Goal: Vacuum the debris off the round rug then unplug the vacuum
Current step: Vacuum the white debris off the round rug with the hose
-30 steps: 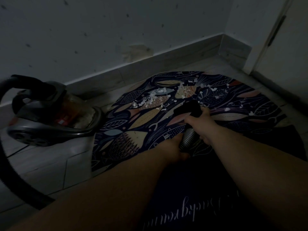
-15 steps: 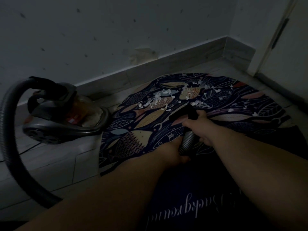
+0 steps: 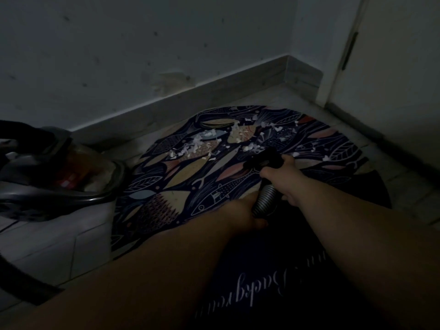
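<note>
Fish print on this round navy fabric rug (image 3: 181, 186) is pretty loud
Cream, coral and pale-blue fish and leaves cover it, with white debris flakes (image 3: 192, 148) speckling the far side. There's also a ribbed silver-grey hose (image 3: 265, 198), a black plastic nozzle (image 3: 264, 159), a dark grey canister vacuum (image 3: 47, 194) with a reddish-orange see-through bin, and pale grey wood-grain floor tiles (image 3: 59, 246).

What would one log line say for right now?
step: vacuuming rug | right hand: grips nozzle | left hand: holds hose | debris: on rug beyond nozzle
</note>
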`<act>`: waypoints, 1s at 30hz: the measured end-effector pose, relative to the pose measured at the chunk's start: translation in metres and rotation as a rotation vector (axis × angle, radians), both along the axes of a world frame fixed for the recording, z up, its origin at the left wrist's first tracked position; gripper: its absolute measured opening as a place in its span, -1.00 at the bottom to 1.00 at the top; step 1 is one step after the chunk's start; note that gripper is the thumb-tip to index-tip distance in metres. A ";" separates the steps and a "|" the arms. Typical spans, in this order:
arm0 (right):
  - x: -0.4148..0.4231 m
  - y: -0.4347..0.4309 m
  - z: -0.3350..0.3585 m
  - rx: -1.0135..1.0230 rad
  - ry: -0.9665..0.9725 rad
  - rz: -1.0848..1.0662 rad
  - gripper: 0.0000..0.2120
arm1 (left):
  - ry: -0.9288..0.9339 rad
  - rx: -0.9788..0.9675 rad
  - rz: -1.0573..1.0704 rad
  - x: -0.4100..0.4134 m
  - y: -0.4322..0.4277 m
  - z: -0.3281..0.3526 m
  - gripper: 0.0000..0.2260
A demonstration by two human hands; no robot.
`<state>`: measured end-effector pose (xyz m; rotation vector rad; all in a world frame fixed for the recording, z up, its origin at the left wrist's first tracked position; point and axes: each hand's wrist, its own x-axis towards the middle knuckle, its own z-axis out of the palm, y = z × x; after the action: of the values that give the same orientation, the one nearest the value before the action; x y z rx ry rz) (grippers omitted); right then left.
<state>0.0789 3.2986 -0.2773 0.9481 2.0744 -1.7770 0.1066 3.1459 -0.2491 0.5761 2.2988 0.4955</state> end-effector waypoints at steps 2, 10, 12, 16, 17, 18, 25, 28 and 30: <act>0.006 0.014 0.000 0.019 -0.021 -0.038 -0.18 | -0.002 -0.004 -0.034 0.001 0.014 0.000 -0.27; 0.030 0.067 0.004 0.012 -0.031 -0.198 -0.20 | 0.002 -0.004 -0.155 0.007 0.069 -0.002 -0.27; 0.034 0.077 0.003 0.011 -0.027 -0.228 -0.20 | 0.009 -0.012 -0.194 0.008 0.080 -0.002 -0.29; 0.047 0.097 0.002 0.027 -0.037 -0.268 -0.18 | 0.005 -0.024 -0.261 0.010 0.101 -0.002 -0.30; 0.050 0.102 0.002 0.027 -0.034 -0.271 -0.18 | 0.000 -0.028 -0.271 0.011 0.106 -0.003 -0.30; 0.053 0.108 0.001 0.028 -0.035 -0.277 -0.19 | -0.003 -0.031 -0.279 0.011 0.111 -0.005 -0.29; 0.073 0.139 -0.002 0.060 0.005 -0.369 -0.22 | -0.014 -0.031 -0.336 0.015 0.144 -0.011 -0.27; 0.078 0.146 -0.001 0.051 0.006 -0.428 -0.22 | -0.009 -0.033 -0.348 0.016 0.153 -0.013 -0.26; 0.081 0.149 -0.001 0.059 -0.005 -0.448 -0.20 | -0.001 -0.043 -0.357 0.017 0.160 -0.015 -0.26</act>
<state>0.1601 3.4477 -0.2779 1.5304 2.0360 -1.9125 0.1237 3.3054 -0.2639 0.9398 2.1358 0.2726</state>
